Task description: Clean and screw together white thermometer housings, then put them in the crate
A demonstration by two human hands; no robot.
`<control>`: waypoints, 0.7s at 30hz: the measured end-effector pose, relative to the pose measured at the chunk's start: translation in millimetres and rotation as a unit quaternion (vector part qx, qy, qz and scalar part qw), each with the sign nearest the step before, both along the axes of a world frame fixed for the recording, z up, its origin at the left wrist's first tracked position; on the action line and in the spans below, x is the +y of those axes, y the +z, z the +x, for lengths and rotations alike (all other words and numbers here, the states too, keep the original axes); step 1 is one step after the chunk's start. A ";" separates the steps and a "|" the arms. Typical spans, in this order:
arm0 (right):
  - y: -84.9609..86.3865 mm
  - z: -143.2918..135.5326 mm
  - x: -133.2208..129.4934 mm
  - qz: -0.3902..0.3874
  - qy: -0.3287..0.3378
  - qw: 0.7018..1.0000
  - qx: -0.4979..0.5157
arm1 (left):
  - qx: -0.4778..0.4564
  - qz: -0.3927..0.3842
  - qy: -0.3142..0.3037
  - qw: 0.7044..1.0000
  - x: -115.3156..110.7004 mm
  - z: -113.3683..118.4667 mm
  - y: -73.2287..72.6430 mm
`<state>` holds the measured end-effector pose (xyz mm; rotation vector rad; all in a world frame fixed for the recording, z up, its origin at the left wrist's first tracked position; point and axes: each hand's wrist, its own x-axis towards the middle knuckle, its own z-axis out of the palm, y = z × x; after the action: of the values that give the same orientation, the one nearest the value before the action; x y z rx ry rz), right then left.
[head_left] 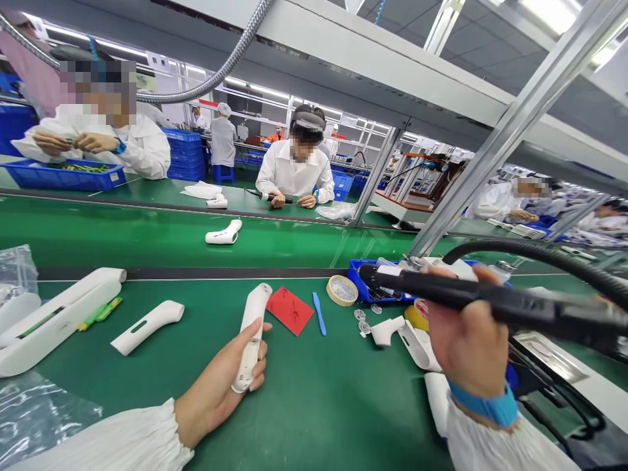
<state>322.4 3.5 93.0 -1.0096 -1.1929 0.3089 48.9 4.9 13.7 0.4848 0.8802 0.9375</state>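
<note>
Your left hand [223, 386] is curled around a white plastic casing [251, 337], which lies lengthwise on the green mat [318, 405] near you, thumb on its right edge. Your right hand [468, 337] is clenched around a black powered screwdriver [471, 297] held level above the mat, tip pointing left; its far end and cable [540, 255] run out of view on the right. What sits under that hand is partly hidden.

Just right of the casing lie a red card [290, 310], a blue stick [319, 313] and a tape roll [342, 290]; a blue tray [366, 294] stands beyond. To the left lies another white shell [147, 325], and a clear bag [17, 275] is cut off at the edge. Farther off, a conveyor belt [147, 235] carries one white part [224, 233], and people in white coats sit at the far bench.
</note>
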 end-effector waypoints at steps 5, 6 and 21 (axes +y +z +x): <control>6.0 -25.5 70.1 0.103 0.020 0.968 0.226 | 0.005 -0.026 0.004 1.000 0.0 -2.1 -4.0; -0.2 -29.2 81.6 0.092 0.029 0.974 0.207 | 0.002 -0.028 0.007 1.000 -0.5 -3.2 -4.6; -49.8 -38.1 127.0 0.036 0.028 0.989 0.141 | 0.004 -0.056 -0.001 0.998 4.0 -2.9 -11.5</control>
<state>284.3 130.5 43.2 -0.8388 -0.9690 0.4360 46.0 8.9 2.2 0.3930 0.9339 0.8794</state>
